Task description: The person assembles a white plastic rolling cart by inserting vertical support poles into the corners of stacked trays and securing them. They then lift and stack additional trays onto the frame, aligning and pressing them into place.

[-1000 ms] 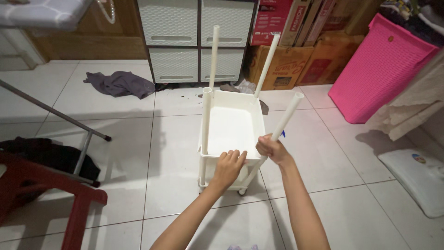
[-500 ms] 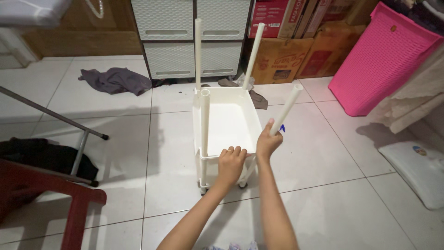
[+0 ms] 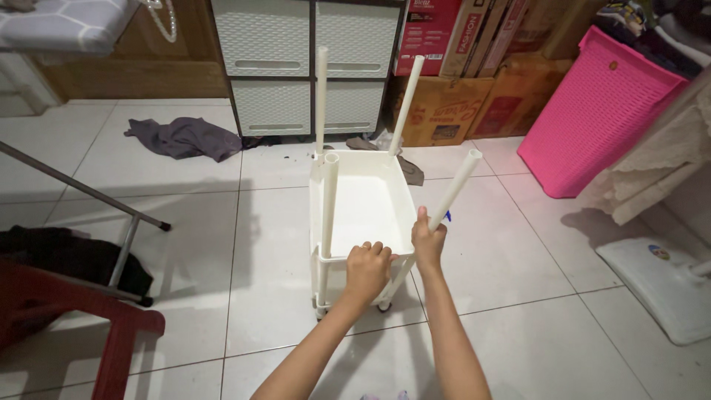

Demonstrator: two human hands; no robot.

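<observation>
A red plastic chair (image 3: 81, 326) is standing at the far left of a white tiled floor (image 3: 185, 244), with dark clothing (image 3: 67, 255) lying beside it and the metal legs of an ironing board (image 3: 89, 200) crossing above. Farther back, a grey cloth (image 3: 181, 137) is lying crumpled on the tiles in front of a white drawer cabinet (image 3: 311, 67).

At centre, a person is leaning over a white plastic trolley (image 3: 366, 207) standing on small wheels. Four white tubes are rising from the corners of its upper tray. The left hand (image 3: 368, 270) is curling its fingers over the tray's near rim, gripping it. Just to its right, the right hand (image 3: 428, 243) is closing around the lower part of the near-right tube (image 3: 455, 185), which is leaning outward to the right, thumb pointing up along it. The three other tubes are standing closer to upright.

Behind the trolley, cardboard boxes (image 3: 444, 96) are leaning against the wall. A pink laundry basket (image 3: 592, 111) is sitting at right, with a pale lace-edged cloth (image 3: 659, 163) hanging near it and a white flat appliance (image 3: 663, 285) resting on the floor at far right.
</observation>
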